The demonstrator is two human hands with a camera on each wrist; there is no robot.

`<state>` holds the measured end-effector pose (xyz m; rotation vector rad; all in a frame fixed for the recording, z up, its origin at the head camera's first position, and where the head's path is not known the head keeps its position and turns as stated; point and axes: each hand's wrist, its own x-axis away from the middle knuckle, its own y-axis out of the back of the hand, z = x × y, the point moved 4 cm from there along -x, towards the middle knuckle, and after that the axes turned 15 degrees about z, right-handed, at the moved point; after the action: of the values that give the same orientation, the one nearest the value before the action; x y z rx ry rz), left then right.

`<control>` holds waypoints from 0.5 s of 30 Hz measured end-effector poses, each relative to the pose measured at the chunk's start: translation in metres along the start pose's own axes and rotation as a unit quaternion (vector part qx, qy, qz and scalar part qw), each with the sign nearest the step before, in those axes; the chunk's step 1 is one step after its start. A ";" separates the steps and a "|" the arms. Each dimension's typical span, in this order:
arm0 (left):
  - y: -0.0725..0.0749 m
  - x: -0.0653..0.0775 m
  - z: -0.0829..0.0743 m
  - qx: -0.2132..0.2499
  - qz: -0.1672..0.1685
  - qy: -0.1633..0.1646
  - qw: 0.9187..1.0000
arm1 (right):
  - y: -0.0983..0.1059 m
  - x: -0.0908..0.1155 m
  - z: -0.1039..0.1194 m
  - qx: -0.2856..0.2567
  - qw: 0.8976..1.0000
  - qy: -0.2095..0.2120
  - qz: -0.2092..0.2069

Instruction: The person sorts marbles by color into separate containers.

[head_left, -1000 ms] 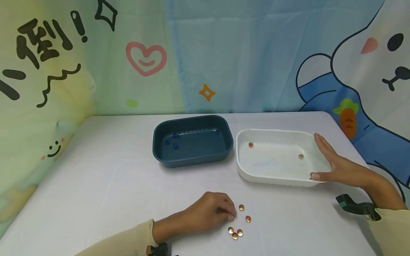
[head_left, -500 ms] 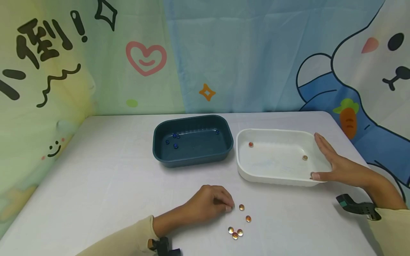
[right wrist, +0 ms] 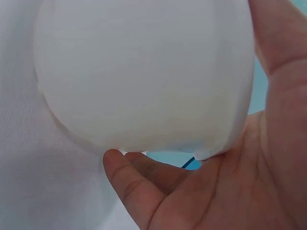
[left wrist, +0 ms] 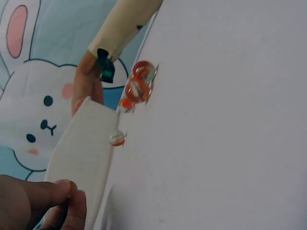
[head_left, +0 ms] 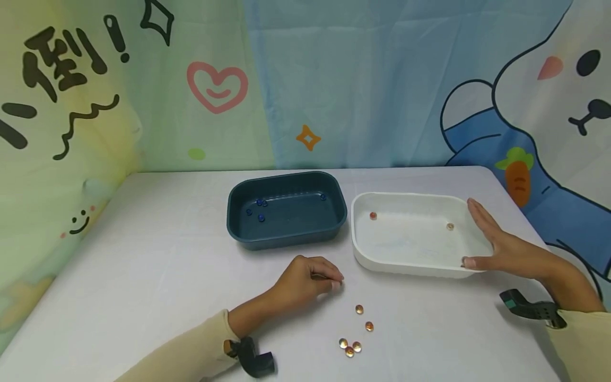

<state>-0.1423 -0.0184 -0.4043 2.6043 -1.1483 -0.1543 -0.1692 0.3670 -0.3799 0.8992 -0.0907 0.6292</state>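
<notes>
My left hand [head_left: 303, 281] hovers over the table in front of the two trays, thumb and fingertips pinched together. A small glass marble appears to be between them, almost wholly hidden by the fingertips. My right hand [head_left: 506, 249] grips the right end of the white tray [head_left: 406, 269], thumb at the near rim and fingers around the far corner. An orange marble [head_left: 373, 216] and a paler marble [head_left: 450, 226] lie inside that tray. Orange-swirled glass marbles [left wrist: 137, 90] are on the table, several of them to the near right of my left hand.
A dark blue tray [head_left: 286, 245] with several blue marbles [head_left: 261, 218] stands left of the white one. White cloth [head_left: 157, 276] covers the table. A printed curtain [head_left: 363, 95] hangs behind it. Each wrist carries a black camera mount [head_left: 532, 307].
My left hand has moved away from the loose marbles, up towards the trays, fingers still pinched. The paler marble in the white tray has rolled about slightly. My right hand stays put.
</notes>
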 end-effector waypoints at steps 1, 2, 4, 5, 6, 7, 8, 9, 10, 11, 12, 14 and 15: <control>0.002 -0.002 0.000 0.008 -0.005 0.004 1.000 | 0.000 0.000 0.000 0.001 1.000 -0.001 0.000; 0.004 -0.003 0.000 0.013 -0.010 0.006 1.000 | 0.000 0.000 0.000 0.001 1.000 -0.001 0.000; 0.007 -0.006 -0.001 0.020 -0.019 0.008 1.000 | 0.001 0.001 0.001 0.003 1.000 -0.003 0.000; 0.009 -0.007 -0.003 0.022 -0.024 0.005 0.999 | 0.001 0.001 0.001 0.003 1.000 -0.002 0.000; 0.011 -0.008 -0.004 0.023 -0.028 0.002 0.999 | 0.001 0.001 0.001 0.004 1.000 -0.003 0.001; 0.013 -0.009 -0.006 0.024 -0.033 -0.002 0.999 | 0.001 0.001 0.001 0.004 1.000 -0.004 0.001; 0.014 -0.010 -0.008 0.024 -0.037 -0.007 0.999 | 0.001 0.001 0.001 0.004 1.000 -0.005 0.002; 0.016 -0.012 -0.010 0.024 -0.043 -0.012 0.999 | 0.001 0.001 0.001 0.004 1.000 -0.006 0.002; 0.018 -0.013 -0.012 0.025 -0.047 -0.015 0.998 | 0.001 0.000 0.001 0.004 1.000 -0.007 0.003; 0.019 -0.014 -0.014 0.028 -0.051 -0.018 0.998 | 0.001 0.000 0.001 0.005 1.000 -0.009 0.004; 0.020 -0.015 -0.016 0.030 -0.055 -0.019 0.998 | 0.001 -0.001 0.001 0.004 1.000 -0.011 0.004; 0.022 -0.018 -0.020 0.036 -0.061 -0.020 0.997 | 0.000 -0.001 0.001 0.004 1.000 -0.013 0.004; 0.023 -0.020 -0.022 0.039 -0.065 -0.020 0.997 | 0.000 -0.002 0.001 0.004 1.000 -0.013 0.004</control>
<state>-0.1670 -0.0138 -0.3772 2.7566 -1.0179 -0.1922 -0.1703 0.3652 -0.3794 0.9146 -0.1163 0.6265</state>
